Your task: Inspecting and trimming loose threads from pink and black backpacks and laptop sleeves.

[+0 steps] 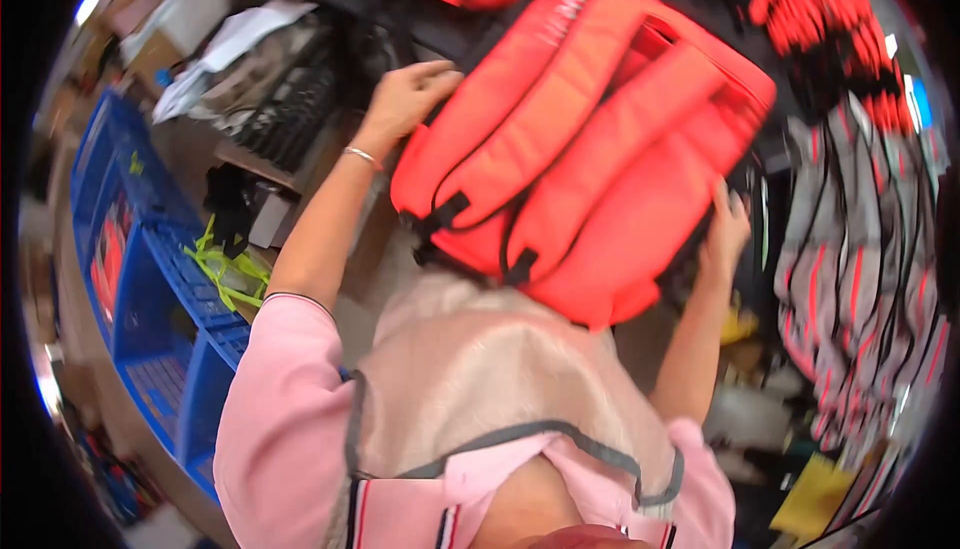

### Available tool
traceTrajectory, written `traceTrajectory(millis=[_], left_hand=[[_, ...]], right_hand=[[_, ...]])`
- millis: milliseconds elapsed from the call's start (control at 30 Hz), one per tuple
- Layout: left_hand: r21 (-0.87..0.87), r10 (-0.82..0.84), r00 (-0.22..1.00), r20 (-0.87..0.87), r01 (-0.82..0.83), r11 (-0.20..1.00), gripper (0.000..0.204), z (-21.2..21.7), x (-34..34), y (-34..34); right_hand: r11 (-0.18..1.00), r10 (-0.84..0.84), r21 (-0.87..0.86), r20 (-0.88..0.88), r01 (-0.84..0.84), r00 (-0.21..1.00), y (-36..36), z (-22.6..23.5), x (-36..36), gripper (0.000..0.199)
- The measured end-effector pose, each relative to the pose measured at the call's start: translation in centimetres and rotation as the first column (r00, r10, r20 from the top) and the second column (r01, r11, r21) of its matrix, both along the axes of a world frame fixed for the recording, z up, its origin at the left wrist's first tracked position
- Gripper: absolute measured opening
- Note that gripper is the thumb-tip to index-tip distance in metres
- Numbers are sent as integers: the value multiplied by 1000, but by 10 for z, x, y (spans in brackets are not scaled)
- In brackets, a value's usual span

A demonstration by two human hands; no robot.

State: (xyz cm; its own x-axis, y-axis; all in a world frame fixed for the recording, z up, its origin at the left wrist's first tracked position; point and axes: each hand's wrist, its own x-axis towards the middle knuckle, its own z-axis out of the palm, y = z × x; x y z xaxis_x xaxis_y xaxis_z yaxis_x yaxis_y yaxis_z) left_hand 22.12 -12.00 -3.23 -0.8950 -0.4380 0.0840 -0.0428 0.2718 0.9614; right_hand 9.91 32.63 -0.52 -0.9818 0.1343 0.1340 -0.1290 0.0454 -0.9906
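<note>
A bright red-orange backpack (580, 139) lies tilted in front of me, its two padded shoulder straps facing up and black buckles at the near end. On its left edge is my left hand (412, 99), with fingers bent against the side; a bracelet circles that wrist. My right hand (728, 229) grips the opposite edge, some of its fingers hidden behind the bag. The backpack's near end comes close to the pale apron (490, 369) that I wear.
Blue plastic bins (150, 289) stand at the left, with yellow-green straps (225, 269) beside them. Grey strap pieces with red stripes (850, 259) hang or lie in a pile at the right. More red-and-black pieces (820, 19) are heaped at the far right.
</note>
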Motion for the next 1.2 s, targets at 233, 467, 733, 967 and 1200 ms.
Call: traceTrajectory(millis=[233,467,733,967,1200], left_hand=[[871,-68,997,39,-1,492,55,-99,107,18],[874,-3,995,97,-84,479,52,-103,92,47],[863,143,988,51,-116,492,43,-53,74,35],[834,-41,977,-211,202,514,43,90,12,44],[600,-103,850,-517,445,665,9,248,-70,-1]], right_hand=[[884,-11,465,103,-38,995,5,-65,-5,81],[877,-25,481,24,10,999,1,-62,21,96],[992,85,86,56,-90,995,-22,-1,22,73],[989,47,140,-38,-42,998,10,116,12,74],[980,156,-74,-305,-187,940,-23,240,-60,31]])
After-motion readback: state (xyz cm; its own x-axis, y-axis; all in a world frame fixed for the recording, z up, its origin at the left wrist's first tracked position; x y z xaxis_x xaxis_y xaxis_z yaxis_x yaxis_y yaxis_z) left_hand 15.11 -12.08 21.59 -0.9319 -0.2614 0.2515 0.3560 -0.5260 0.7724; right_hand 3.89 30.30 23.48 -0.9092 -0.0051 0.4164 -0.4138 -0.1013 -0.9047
